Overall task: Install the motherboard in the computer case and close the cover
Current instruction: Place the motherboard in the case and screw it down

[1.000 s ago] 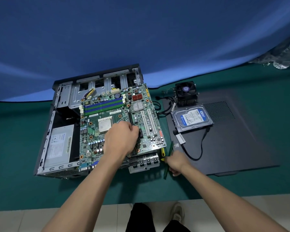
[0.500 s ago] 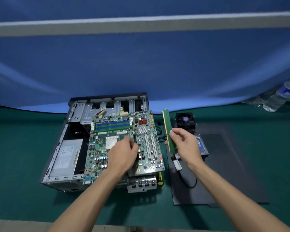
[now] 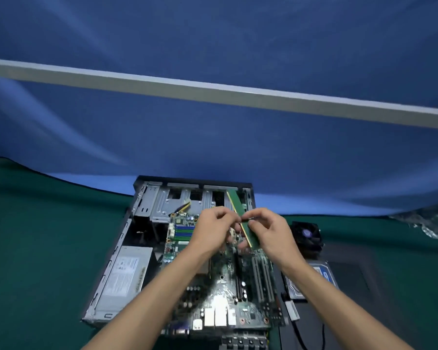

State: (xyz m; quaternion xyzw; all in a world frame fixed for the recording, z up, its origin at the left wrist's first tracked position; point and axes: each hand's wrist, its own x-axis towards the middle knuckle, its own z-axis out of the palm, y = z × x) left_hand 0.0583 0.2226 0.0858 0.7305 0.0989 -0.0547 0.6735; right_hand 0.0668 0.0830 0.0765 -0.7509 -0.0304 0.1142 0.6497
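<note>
Head view: both hands (image 3: 240, 231) pinching memory stick (image 3: 238, 210), motherboard (image 3: 225, 286) beneath blurred.

bare metal case (image 3: 159, 205), matt green tablecloth (image 3: 48, 248)

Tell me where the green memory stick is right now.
In the head view, the green memory stick is centre frame, held tilted between both hands, left hand and right hand, above the motherboard in the open case.

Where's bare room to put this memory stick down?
Bare green mat left of the computer case, and more right of the black side panel. Crowded between them: fan, hard drive, cables.
</note>
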